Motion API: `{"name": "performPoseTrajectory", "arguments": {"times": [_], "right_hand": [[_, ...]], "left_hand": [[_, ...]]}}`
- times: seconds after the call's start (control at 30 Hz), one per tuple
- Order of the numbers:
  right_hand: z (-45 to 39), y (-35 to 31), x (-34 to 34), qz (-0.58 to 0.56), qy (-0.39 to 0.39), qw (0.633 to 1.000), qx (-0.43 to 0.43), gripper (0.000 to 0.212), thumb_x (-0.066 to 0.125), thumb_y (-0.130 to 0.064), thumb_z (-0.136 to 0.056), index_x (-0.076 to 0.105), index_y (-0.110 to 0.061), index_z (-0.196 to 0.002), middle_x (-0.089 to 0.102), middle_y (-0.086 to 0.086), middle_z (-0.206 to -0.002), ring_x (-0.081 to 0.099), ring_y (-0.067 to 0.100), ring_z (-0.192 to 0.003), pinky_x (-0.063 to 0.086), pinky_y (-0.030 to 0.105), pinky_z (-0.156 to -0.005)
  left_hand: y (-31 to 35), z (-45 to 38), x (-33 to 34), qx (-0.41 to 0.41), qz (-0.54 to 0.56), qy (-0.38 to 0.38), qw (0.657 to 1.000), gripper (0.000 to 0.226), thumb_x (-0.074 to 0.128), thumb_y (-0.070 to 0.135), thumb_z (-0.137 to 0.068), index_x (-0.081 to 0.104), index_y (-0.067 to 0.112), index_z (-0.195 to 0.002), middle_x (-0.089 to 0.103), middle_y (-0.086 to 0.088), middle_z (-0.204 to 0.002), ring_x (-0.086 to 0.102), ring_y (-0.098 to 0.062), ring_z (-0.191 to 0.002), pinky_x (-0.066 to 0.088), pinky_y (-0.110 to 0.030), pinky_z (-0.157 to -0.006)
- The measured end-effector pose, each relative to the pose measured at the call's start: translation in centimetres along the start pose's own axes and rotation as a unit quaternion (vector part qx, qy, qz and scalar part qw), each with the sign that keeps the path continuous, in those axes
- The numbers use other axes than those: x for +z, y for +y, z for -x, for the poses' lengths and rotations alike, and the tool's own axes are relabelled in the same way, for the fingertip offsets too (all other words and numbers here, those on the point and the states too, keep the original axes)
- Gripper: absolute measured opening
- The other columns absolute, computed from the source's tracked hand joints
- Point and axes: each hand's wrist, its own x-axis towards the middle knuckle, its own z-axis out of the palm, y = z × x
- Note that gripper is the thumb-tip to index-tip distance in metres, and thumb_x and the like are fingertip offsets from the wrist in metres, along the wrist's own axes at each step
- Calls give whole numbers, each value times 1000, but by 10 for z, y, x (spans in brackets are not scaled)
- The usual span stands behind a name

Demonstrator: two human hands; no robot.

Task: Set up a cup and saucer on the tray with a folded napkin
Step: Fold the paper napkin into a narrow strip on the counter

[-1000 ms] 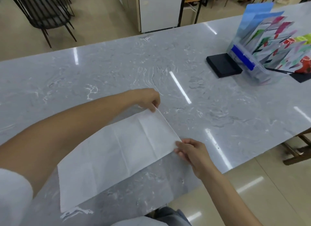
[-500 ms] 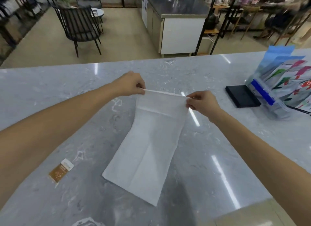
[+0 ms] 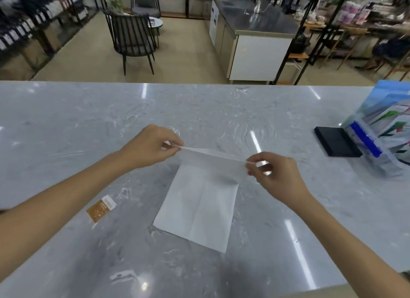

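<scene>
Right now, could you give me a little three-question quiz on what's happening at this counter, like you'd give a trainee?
1. True or false: both the left hand and the right hand pinch the far edge of the napkin.
2. Which lies nearest the napkin? A: small orange packet; B: black block; C: brochure holder.
3. Fill in: the napkin's near end rests on the grey ____ counter.

Key: 1 true; 2 A; 3 marble.
</scene>
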Motion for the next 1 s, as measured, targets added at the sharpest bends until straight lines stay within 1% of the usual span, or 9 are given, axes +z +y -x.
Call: {"name": "performPoseTrajectory", "arguments": {"times": [0.07,0.13,0.27,0.33,0.53,0.67,0.77,0.87,1.0], "right_hand": [[26,2,13,21,16,999,-20,7,77,-17,-90,79,-16,-97,78,-9,-91,76,3,-72,58,17,-64],[49,6,27,25,23,999,-33,9,79,-13,-89,80,-13,-98,79,-4,-95,76,6,-73,60,20,-63],[89,18,58,26,8,999,-34,13,78,-9,-89,80,-13,-101,78,-4,-100,75,6,-79,58,11,-60],[107,25,73,30,1,999,-28,13,78,-9,-89,79,-14,-101,78,-3,-100,76,7,-79,58,11,-59],[148,47,110,60,-18,998,-26,17,79,-5,-86,78,-15,-100,76,-2,-102,73,8,-77,62,24,-62],[163,54,125,96,-39,994,-36,18,78,-4,-84,77,-15,-99,73,-4,-106,71,11,-74,61,31,-62],[169,56,128,119,-33,992,-29,20,81,-6,-83,78,-16,-100,73,-6,-109,71,9,-75,60,24,-63],[173,56,130,133,-25,990,-25,22,83,-8,-81,78,-17,-100,75,-7,-110,72,8,-74,58,18,-64],[177,56,131,155,-9,987,-36,24,86,-7,-79,80,-16,-100,77,-4,-110,74,11,-70,60,22,-59]], "left_hand": [[3,25,8,2,10,6,1000,17,77,2,-85,82,8,-99,80,-2,-95,75,-14,-83,64,-31,-79],[3,51,19,-2,23,16,1000,18,77,0,-84,82,9,-99,80,-2,-95,75,-15,-82,63,-31,-78],[1,95,45,-14,20,25,999,20,77,-4,-82,82,10,-94,79,-1,-91,74,-15,-80,59,-29,-76],[-3,114,58,-18,22,29,999,21,78,-7,-79,82,10,-91,79,-2,-88,74,-17,-78,57,-29,-75],[-19,153,92,2,31,-17,999,26,80,-11,-74,80,10,-89,78,1,-93,71,-17,-85,55,-26,-79],[-32,167,107,-1,23,-38,999,22,82,-3,-76,82,13,-90,77,3,-96,69,-15,-89,57,-30,-79],[-38,173,112,2,34,-39,999,14,75,8,-82,82,15,-91,76,6,-96,67,-12,-93,55,-24,-82],[-39,176,113,9,36,-39,999,20,63,21,-86,81,14,-90,76,5,-96,66,-12,-96,54,-21,-84],[-39,178,115,25,18,-37,999,23,58,20,-90,79,11,-94,76,3,-96,65,-13,-94,54,-23,-83]]}}
